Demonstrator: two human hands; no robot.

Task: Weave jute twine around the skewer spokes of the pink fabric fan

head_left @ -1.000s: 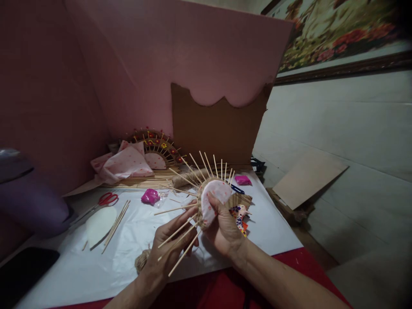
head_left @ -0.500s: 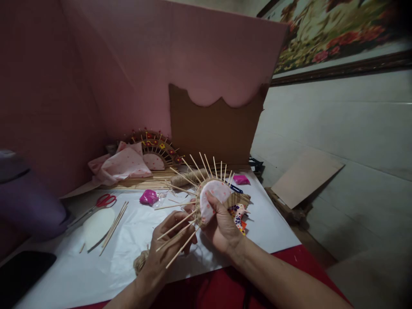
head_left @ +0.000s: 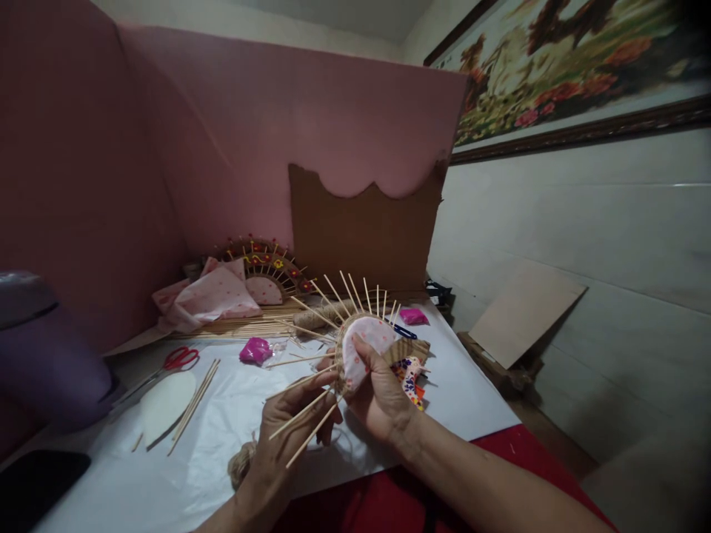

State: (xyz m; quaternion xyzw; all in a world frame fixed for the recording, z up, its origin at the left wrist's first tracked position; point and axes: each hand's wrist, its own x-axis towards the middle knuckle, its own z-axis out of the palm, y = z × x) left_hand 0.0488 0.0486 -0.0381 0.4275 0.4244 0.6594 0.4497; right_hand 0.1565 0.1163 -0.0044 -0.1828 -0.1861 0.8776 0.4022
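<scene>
My right hand (head_left: 383, 392) grips a half-round piece covered in pink dotted fabric (head_left: 364, 340), thumb on its face and fingers behind. Thin wooden sticks (head_left: 351, 292) fan out from its curved edge, and a band of twine (head_left: 340, 363) runs along that edge among the sticks. My left hand (head_left: 294, 414) is closed at the lower left of the piece, its fingers curled among the lowest sticks; what they pinch is hidden. Beside my left wrist lies a ball of twine (head_left: 241, 465) on the white sheet.
At left lie red-handled scissors (head_left: 181, 358), a white oval piece (head_left: 167, 403) and loose sticks (head_left: 194, 406). Behind are pink packets (head_left: 255, 351), dotted cloth (head_left: 214, 296), a decorated fan-shaped piece (head_left: 266, 259) and a twine roll (head_left: 316, 318). Patterned scraps (head_left: 411, 377) lie right of the piece.
The camera view has tilted up slightly, so the background sits lower. My left fingers have shifted a little among the lower sticks; my right hand keeps its grip.
</scene>
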